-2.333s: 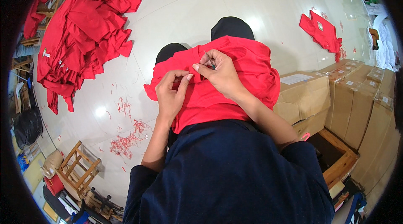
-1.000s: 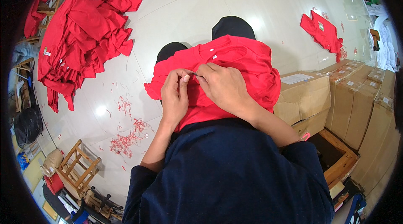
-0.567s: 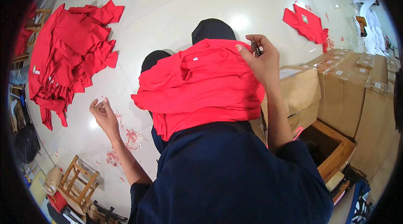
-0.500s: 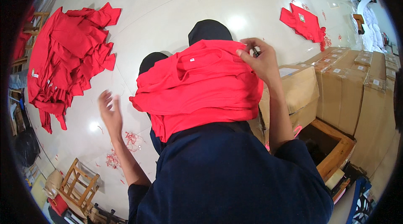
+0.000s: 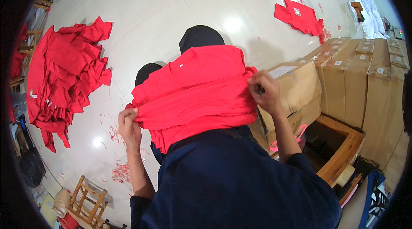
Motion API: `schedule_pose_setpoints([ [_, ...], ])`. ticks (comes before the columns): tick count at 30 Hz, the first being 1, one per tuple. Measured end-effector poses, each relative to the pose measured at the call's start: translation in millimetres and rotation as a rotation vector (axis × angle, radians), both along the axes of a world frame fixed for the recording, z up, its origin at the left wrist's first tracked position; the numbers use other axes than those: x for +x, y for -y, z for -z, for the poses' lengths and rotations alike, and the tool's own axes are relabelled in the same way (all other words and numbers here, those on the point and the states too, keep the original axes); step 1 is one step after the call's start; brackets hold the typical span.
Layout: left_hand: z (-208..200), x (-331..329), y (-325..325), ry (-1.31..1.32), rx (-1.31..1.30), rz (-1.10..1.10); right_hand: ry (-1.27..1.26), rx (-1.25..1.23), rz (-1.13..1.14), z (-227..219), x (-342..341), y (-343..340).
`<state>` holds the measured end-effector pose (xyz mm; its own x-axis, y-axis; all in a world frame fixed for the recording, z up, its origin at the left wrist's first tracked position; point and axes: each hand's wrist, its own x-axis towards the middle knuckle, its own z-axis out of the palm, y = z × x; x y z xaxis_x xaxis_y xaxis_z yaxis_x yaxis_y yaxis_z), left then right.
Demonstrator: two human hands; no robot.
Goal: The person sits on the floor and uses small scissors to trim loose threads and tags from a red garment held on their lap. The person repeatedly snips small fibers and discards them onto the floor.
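A red T-shirt [image 5: 195, 89] lies across my lap in soft folds, its round neckline and small white label at the far side. My left hand [image 5: 130, 129] is closed on the shirt's left edge, pinching the cloth between thumb and fingers. At the opposite edge my right hand [image 5: 265, 92] grips the red cloth. A small dark object shows between the right fingers, too hidden to name. Beneath the far end of the shirt, two dark rounded shapes [image 5: 201, 37] stick out, one at each side.
A heap of red shirts [image 5: 71, 74] covers the floor at left; another red shirt [image 5: 300, 19] lies far right. Cardboard boxes [image 5: 343, 83] stand right, beside an open wooden drawer [image 5: 343, 156] and pink-handled scissors [image 5: 301, 131]. Red thread scraps [image 5: 121, 172] and a wooden stool [image 5: 88, 201] are lower left.
My left hand has come in from the side and taken the shirt's left edge. My right hand has moved down the right edge. The neckline now lies flatter.
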<state>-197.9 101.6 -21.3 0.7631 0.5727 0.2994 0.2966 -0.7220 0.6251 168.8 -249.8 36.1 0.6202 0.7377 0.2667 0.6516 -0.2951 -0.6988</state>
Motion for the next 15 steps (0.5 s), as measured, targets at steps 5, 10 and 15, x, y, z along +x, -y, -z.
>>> schedule_pose_setpoints([
  [5,-24,0,22,-0.193,-0.207,0.162,-0.026,-0.121,-0.020,13,-43,41],
  [10,-64,41,3,-0.181,-0.395,0.139,-0.077,-0.119,-0.110,-4,-36,42],
  [15,-70,122,32,-0.210,-0.487,0.357,-0.149,-0.208,-0.177,-21,-10,23],
])
